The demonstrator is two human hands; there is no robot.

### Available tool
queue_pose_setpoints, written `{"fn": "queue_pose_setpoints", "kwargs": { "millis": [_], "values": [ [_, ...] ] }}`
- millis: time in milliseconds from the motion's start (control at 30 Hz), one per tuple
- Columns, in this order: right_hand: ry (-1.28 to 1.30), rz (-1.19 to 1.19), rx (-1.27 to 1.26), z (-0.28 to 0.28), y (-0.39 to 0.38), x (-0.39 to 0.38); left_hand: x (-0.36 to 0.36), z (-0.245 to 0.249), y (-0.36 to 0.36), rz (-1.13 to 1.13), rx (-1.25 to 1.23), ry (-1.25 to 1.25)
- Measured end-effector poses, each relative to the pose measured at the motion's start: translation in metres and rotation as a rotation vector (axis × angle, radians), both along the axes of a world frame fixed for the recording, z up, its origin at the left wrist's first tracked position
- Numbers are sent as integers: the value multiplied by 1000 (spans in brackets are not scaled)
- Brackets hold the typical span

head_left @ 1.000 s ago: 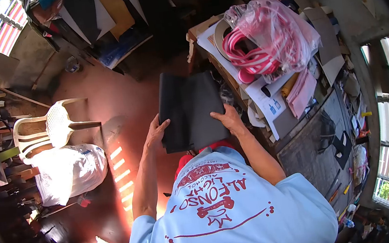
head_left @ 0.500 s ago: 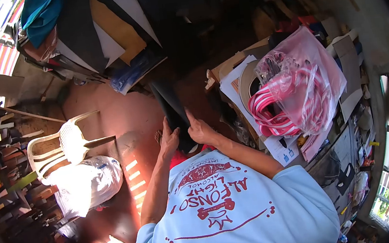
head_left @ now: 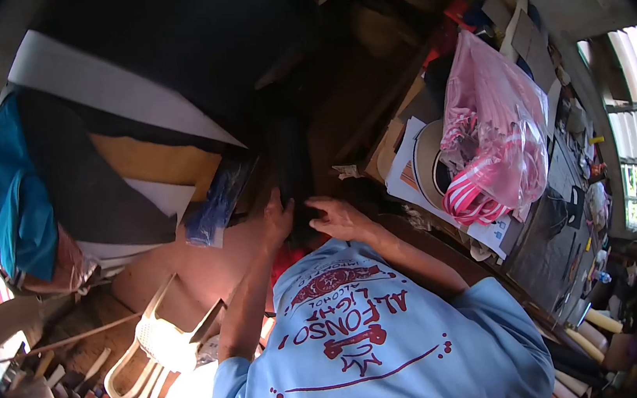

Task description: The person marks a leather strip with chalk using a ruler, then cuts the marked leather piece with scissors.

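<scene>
A long strip of black sheet material (head_left: 293,151) hangs in front of my body, its far end lost in shadow. At its left edge, my left hand (head_left: 280,217) is closed on the strip, thumb pointing up. My right hand (head_left: 338,219) is at the right edge, with finger and thumb apart; shadow hides whether the fingertips touch the strip. The near end of the strip is dark and hard to make out against my light blue shirt (head_left: 350,337).
Stacked sheets (head_left: 87,170) and a teal cloth (head_left: 12,195) lie at left. A plastic chair (head_left: 165,334) stands lower left. At right, a cluttered table (head_left: 536,284) holds a tape roll (head_left: 425,159) and a clear bag (head_left: 492,100) with pink-striped straps.
The view has turned and moved forward, so the stacked sheets look nearer. The black strip now points straighter ahead. My right hand's fingers have spread from a closed grip.
</scene>
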State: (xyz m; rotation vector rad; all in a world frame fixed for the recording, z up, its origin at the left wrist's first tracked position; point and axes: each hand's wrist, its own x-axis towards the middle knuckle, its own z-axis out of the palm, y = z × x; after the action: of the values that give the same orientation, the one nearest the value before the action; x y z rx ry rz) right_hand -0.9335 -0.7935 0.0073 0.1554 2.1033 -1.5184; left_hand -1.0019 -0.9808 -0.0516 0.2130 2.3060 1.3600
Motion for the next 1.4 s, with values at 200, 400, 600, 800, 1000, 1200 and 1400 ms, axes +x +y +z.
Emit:
{"fn": "queue_pose_setpoints", "kwargs": {
  "millis": [200, 400, 600, 800, 1000, 1200, 1400],
  "values": [
    [719, 109, 992, 74, 64, -83, -90, 65, 25, -649, -322, 220],
    [608, 73, 835, 57, 140, -121, -132, 105, 55, -680, -186, 167],
    [617, -348, 1039, 66, 189, -159, -201, 51, 113, -782, -272, 230],
    [163, -796, 499, 74, 221, -167, -268, -68, 244, -726, -502, 51],
    [-625, -814, -273, 85, 222, -152, -322, -169, 379, -579, -616, -147],
    [-842, -1359, -459, 78, 203, -106, -365, -226, 514, -640, -552, -147],
    [-1010, -1304, -102, 15, 223, -56, -364, -243, 658, -748, -194, -4]
  ]
}}
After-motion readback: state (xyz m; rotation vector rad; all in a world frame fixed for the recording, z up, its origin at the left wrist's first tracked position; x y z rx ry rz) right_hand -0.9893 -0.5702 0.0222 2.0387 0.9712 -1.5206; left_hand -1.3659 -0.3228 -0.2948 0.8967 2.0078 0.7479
